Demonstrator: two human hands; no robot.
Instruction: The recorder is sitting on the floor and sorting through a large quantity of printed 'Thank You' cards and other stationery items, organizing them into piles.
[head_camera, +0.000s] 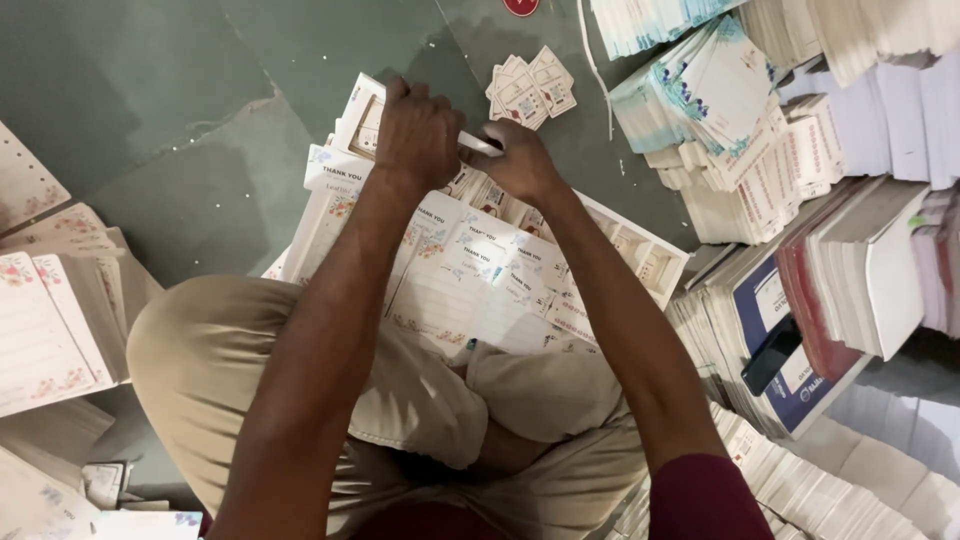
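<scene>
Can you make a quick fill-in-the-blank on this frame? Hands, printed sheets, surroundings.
1. The left hand and right hand together grip a thin ____ rod-like piece.
2. Both hands are above the printed sheets, which bear small ____ decorations.
3. The person sits on the floor with legs ____.
4. A dark flat object lies on the stacks to the person's ____.

Missing words: white; floral; crossed; right

Printed sheets (470, 270) lie across the lap — small cards (530, 88) beyond, paper stacks (800, 200) right.
</scene>
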